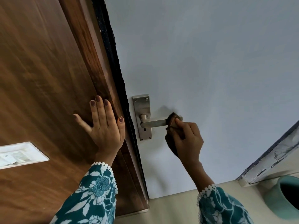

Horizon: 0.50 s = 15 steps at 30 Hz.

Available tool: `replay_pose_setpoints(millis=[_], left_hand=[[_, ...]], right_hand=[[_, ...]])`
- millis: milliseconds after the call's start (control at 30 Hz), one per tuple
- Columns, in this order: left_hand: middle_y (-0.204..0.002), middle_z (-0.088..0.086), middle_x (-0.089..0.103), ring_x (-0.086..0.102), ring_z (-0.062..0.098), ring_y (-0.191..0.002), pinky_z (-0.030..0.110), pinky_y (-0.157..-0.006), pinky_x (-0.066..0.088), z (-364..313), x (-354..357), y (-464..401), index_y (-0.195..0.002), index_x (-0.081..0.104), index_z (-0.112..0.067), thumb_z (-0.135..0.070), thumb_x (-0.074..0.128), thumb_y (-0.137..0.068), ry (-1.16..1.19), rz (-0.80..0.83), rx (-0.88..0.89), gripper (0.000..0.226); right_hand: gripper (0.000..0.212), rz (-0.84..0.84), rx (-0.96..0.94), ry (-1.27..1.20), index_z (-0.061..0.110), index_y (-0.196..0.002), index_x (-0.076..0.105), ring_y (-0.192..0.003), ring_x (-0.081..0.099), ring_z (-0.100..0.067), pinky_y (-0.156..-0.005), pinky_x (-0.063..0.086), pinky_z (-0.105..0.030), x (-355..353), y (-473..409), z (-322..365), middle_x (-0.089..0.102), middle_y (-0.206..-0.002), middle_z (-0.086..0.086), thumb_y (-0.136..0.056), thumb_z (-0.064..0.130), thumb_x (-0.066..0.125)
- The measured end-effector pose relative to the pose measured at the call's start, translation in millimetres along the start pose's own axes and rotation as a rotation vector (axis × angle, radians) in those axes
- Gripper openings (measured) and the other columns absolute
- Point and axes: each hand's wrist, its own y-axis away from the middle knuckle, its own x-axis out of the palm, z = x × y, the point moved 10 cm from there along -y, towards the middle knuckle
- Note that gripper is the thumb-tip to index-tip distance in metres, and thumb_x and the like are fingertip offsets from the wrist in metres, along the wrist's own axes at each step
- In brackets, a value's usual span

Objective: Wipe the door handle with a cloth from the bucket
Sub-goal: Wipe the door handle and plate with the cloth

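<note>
A dark wood-grain panel (40,78) fills the left half of the frame, with a white rectangular switch plate (21,154) set into it at the left edge. A pale blue-grey door face (210,62) takes the upper right. Cream floor (174,207) runs along the bottom, and a chipped white frame (275,159) slants at the right edge.

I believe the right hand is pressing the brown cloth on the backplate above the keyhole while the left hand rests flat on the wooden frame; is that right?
Not quite: in the head view the right hand presses the cloth on the lever's free end, not the backplate. The left hand does rest flat on the wooden frame.
</note>
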Motion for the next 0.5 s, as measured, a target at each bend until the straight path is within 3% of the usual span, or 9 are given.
replay_pose_setpoints(millis=[67,200,333,500], left_hand=[[-0.162,-0.001,-0.007,0.001,0.017,-0.148,0.057,-0.113,-0.007,-1,0,1,-0.152,0.002,-0.011,-0.032,0.025,-0.099,-0.004,-0.009,0.008,0.061],[-0.162,-0.002,-0.008,0.000,0.017,-0.148,0.056,-0.113,-0.009,-1,0,0,-0.152,0.002,-0.012,-0.033,0.024,-0.099,0.002,-0.004,0.012,0.061],[-0.162,-0.002,-0.008,0.000,0.017,-0.148,0.056,-0.113,-0.008,0,0,2,-0.152,0.003,-0.012,-0.033,0.025,-0.100,0.006,0.011,0.001,0.060],[-0.162,-0.003,-0.008,0.001,0.016,-0.148,0.056,-0.113,-0.009,1,-1,1,-0.152,0.004,-0.013,-0.032,0.027,-0.100,0.028,0.019,-0.010,0.060]], right_hand=[[0.027,0.007,-0.042,-0.007,0.003,-0.097,0.072,-0.072,0.059,-0.018,-0.063,0.044,-0.016,14,6,15,0.064,-0.081,-0.009,-0.071,0.006,0.079],[0.026,0.034,-0.128,-0.073,0.002,-0.097,0.073,-0.079,0.060,-0.016,-0.069,0.047,-0.017,37,20,50,0.067,-0.085,-0.011,-0.071,0.004,0.077],[0.019,0.112,-0.258,-0.074,0.001,-0.096,0.073,-0.077,0.064,-0.023,-0.063,0.053,-0.028,54,27,77,0.070,-0.086,-0.012,-0.080,0.011,0.070],[0.017,0.163,-0.299,-0.065,0.003,-0.093,0.074,-0.080,0.059,-0.018,-0.065,0.052,-0.027,43,25,66,0.070,-0.085,-0.010,-0.076,0.005,0.073]])
